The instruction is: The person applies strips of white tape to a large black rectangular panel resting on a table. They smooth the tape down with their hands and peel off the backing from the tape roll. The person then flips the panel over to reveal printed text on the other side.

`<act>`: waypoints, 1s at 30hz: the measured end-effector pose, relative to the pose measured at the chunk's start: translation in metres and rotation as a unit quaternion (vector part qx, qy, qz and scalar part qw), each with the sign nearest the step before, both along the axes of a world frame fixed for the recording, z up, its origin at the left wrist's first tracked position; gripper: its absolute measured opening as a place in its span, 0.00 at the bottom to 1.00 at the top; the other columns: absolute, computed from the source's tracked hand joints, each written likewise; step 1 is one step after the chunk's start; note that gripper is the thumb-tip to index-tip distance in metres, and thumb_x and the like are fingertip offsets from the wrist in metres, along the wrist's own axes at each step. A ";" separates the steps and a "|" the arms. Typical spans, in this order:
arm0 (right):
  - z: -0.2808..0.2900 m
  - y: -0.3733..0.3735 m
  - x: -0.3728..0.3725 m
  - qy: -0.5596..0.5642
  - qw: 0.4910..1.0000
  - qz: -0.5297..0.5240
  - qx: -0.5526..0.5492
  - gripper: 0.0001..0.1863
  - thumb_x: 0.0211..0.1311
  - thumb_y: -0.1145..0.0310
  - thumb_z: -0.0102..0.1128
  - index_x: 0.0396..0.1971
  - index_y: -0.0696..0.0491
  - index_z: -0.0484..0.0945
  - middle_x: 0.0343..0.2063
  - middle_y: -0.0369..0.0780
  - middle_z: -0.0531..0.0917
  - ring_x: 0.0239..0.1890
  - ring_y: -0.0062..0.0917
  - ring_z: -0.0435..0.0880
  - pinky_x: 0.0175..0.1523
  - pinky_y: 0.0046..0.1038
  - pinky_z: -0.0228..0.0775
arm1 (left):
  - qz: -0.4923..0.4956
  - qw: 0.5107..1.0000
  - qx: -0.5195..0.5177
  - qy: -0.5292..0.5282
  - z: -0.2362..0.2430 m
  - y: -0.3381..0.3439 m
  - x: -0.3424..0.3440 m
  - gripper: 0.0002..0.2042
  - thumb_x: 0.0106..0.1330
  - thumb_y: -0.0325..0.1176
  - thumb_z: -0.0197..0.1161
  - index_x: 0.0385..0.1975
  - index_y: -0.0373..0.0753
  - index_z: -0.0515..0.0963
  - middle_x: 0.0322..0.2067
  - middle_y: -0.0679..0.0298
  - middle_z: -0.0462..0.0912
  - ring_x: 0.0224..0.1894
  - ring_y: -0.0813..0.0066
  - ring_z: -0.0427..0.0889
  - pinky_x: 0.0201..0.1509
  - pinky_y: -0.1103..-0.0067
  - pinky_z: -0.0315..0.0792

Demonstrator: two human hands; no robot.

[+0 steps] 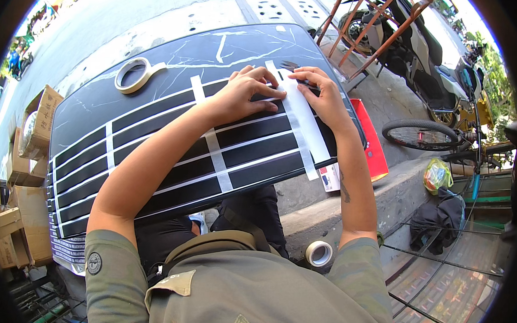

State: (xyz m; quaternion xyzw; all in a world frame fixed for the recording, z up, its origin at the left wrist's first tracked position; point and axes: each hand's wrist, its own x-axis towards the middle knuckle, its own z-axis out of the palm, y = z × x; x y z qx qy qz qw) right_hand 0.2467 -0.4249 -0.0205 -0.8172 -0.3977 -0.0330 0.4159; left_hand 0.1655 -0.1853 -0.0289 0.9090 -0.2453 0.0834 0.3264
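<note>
My left hand (253,91) is closed on a wide white strip (302,137) near the far right of a black marbled table top (212,39). My right hand (316,91), fingers bent in a pinch, grips the upper part of that strip. Beneath both hands lie black bands (254,134) crossed by narrow white tape lines (217,159). A roll of masking tape (124,75) lies on the table to the left. Beside the strip's top, partly behind my right hand, is a dark tool (288,64), too small to name.
Cardboard boxes (38,123) stand left. At right are a red frame (372,56), a motorbike (415,76), a bicycle (418,135), a red flat box (375,162), a plastic bag (438,174) and dark cloth (434,217). Another tape roll (318,253) sits below the table's edge.
</note>
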 end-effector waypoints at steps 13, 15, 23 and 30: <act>0.001 -0.001 0.000 0.007 1.000 0.001 -0.001 0.14 0.67 0.76 0.62 0.50 0.53 0.86 0.54 0.42 0.84 0.60 0.32 0.81 0.64 0.31 0.71 | -0.024 0.999 0.029 0.001 0.002 -0.010 -0.008 0.13 0.69 0.36 0.68 0.50 0.62 0.89 0.54 0.68 0.79 0.57 0.65 0.73 0.68 0.61 0.62; 0.000 0.000 0.000 -0.001 1.000 0.002 0.009 0.14 0.65 0.77 0.62 0.49 0.54 0.86 0.53 0.43 0.84 0.58 0.34 0.82 0.63 0.32 0.73 | -0.037 0.999 0.019 -0.008 0.003 -0.010 -0.009 0.13 0.70 0.34 0.66 0.50 0.62 0.89 0.54 0.68 0.79 0.56 0.66 0.73 0.67 0.60 0.63; -0.002 -0.001 0.001 0.002 1.000 0.006 0.013 0.13 0.66 0.76 0.62 0.49 0.54 0.86 0.53 0.43 0.84 0.59 0.33 0.81 0.63 0.31 0.71 | -0.033 0.999 0.022 0.011 0.008 -0.012 -0.017 0.15 0.65 0.46 0.72 0.50 0.56 0.89 0.55 0.64 0.78 0.62 0.63 0.70 0.71 0.59 0.60; -0.001 0.000 0.000 -0.009 1.000 0.000 0.013 0.14 0.64 0.78 0.63 0.48 0.55 0.87 0.52 0.44 0.85 0.58 0.35 0.83 0.63 0.33 0.73 | -0.032 0.999 0.027 0.010 0.009 -0.012 -0.018 0.16 0.64 0.47 0.73 0.51 0.55 0.89 0.55 0.63 0.77 0.63 0.62 0.70 0.72 0.59 0.59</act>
